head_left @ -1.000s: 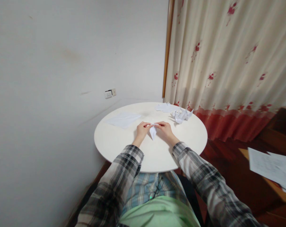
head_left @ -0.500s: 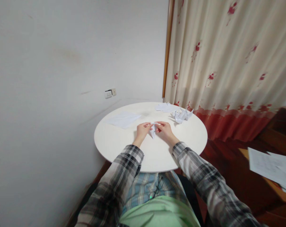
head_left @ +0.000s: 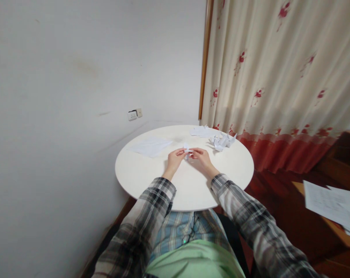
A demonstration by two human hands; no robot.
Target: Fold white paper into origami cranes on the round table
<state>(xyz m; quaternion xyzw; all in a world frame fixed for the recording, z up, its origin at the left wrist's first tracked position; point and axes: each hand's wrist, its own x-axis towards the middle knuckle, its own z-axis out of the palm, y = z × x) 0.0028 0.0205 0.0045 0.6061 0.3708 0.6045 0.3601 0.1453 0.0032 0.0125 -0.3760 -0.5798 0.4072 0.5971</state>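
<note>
The folded paper (head_left: 188, 151) has turned, pinched by the left hand (head_left: 175, 157) and the right hand (head_left: 202, 156) above the round table (head_left: 192, 191).

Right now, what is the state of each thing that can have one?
Left hand: pinching folded paper
Right hand: pinching folded paper
Folded paper: held two-handed
Left sheet: lying flat
Far sheet: lying flat
Folded paper shapes: heaped
Flowered curtain: hanging in pleats
Written pages: overlapping
</note>
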